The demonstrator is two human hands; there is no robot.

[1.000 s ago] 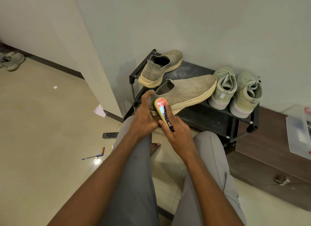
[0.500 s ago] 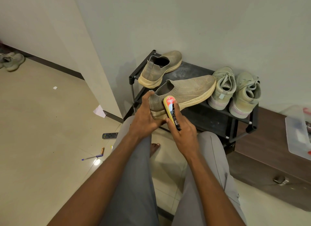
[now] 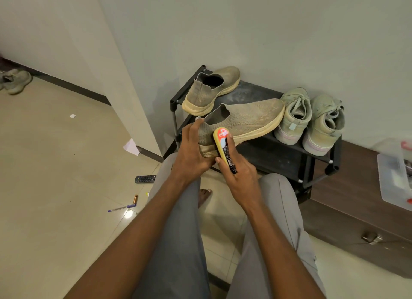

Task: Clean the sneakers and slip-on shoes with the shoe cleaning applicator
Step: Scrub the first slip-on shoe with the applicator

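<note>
My left hand [image 3: 191, 150] grips the heel of a beige knit slip-on shoe [image 3: 247, 120], holding it out over the front of a black shoe rack [image 3: 312, 162]. My right hand [image 3: 239, 172] holds the yellow shoe cleaning applicator [image 3: 223, 146] pressed against the shoe's side near the heel. The second slip-on shoe [image 3: 211, 91] sits on the rack's top at the back left. A pair of pale green lace-up sneakers [image 3: 312, 118] stands on the rack's right end, heels toward me.
A brown cabinet [image 3: 356, 209] with a clear plastic box [image 3: 396, 174] stands right of the rack. On the tiled floor lie a remote [image 3: 145, 178], a pen [image 3: 121, 208], a battery [image 3: 135, 198] and paper scraps. Another shoe pair [image 3: 14, 80] sits far left.
The applicator in my right hand slid right along the shoe's side, then back toward the heel. My left hand kept its grip on the heel.
</note>
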